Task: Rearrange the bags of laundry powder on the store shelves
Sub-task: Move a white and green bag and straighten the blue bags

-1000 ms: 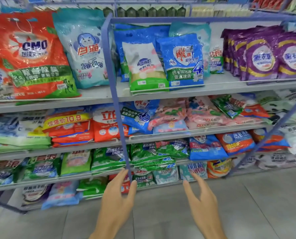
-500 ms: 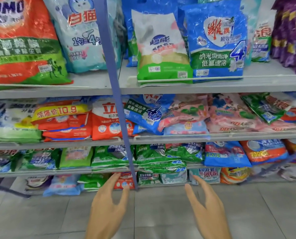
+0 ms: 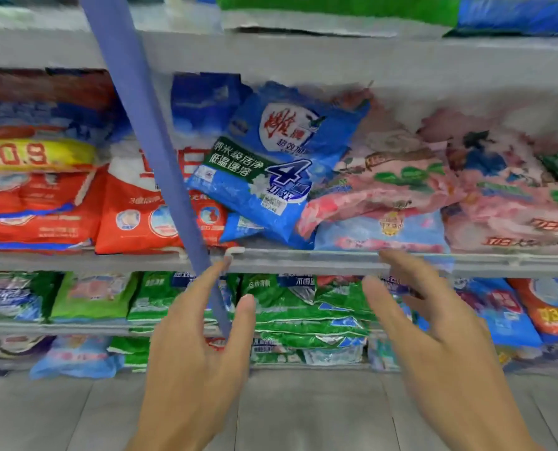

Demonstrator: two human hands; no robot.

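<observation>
Shop aisle: grey metal store shelves (image 3: 303, 260) packed with detergent bags, above a grey tiled floor (image 3: 303, 411).
9 o'clock: red-orange plastic powder bags (image 3: 134, 216) behind a slanted blue steel post (image 3: 160, 157).
Centre: blue plastic laundry powder bag marked "4" (image 3: 271, 164), lying askew on the middle shelf.
3 o'clock: pink floral plastic bags (image 3: 385, 180).
Left hand (image 3: 196, 359): 7 o'clock, fingers straight and spread, holding nothing.
Right hand (image 3: 443, 346): 5 o'clock, likewise spread and empty, fingertips near the shelf edge.

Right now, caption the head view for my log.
Open left hand and right hand extend toward the tilted blue bag on a crowded shelf.
</observation>
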